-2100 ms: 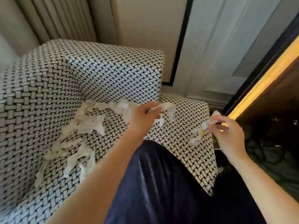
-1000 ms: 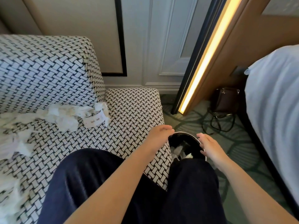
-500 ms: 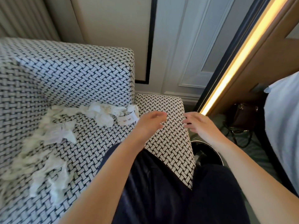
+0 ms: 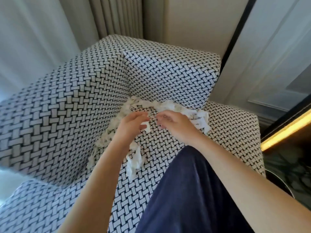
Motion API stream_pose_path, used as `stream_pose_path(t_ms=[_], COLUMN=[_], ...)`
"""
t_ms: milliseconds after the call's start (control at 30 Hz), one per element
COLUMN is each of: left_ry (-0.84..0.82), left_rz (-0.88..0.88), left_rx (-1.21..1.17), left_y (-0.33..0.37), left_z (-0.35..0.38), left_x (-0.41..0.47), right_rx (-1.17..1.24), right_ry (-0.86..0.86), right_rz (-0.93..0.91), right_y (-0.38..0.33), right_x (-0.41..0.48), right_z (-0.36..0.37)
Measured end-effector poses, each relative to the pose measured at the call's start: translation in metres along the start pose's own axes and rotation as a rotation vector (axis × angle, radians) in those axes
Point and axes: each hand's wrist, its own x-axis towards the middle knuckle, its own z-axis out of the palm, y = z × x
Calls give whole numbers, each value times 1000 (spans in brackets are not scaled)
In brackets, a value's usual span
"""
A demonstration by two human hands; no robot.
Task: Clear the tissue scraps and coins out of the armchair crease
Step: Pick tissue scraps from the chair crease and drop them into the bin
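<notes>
White tissue scraps (image 4: 170, 105) lie along the back crease of the black-and-white woven armchair (image 4: 58, 115). More scraps (image 4: 107, 133) line the left crease, and a longer strip (image 4: 134, 161) lies on the seat. My left hand (image 4: 132, 126) pinches a small tissue scrap (image 4: 146, 126) between thumb and fingers. Beside it my right hand (image 4: 175, 126) hovers with bent fingers apart, just in front of the back pile and a printed paper slip (image 4: 201, 121). No coin is visible.
My leg in dark blue trousers (image 4: 185, 190) rests on the seat's front. A black bin's rim (image 4: 284, 184) shows on the floor at the right, below a lit strip (image 4: 286, 132). Curtains hang behind the chair.
The view has swung from the bin back left to the chair's corner. Both hands have moved from the seat's front edge to the crease, and the left now touches a scrap.
</notes>
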Motion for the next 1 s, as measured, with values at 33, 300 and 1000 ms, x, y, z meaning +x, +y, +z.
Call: stream_pose_path(t_ms=[33, 300, 1000], left_ry=[12, 143, 224], left_rz=[-18, -123, -152], left_rx=[9, 45, 174], left_y=[-6, -70, -131], left_z=[-7, -50, -44], left_x=[0, -10, -14], right_rx=[-2, -53, -785], right_ry=[-26, -164, -681], right_rz=[-18, 37, -141], right_y=[-3, 12, 46], right_x=[5, 4, -16], right_z=[11, 92, 121])
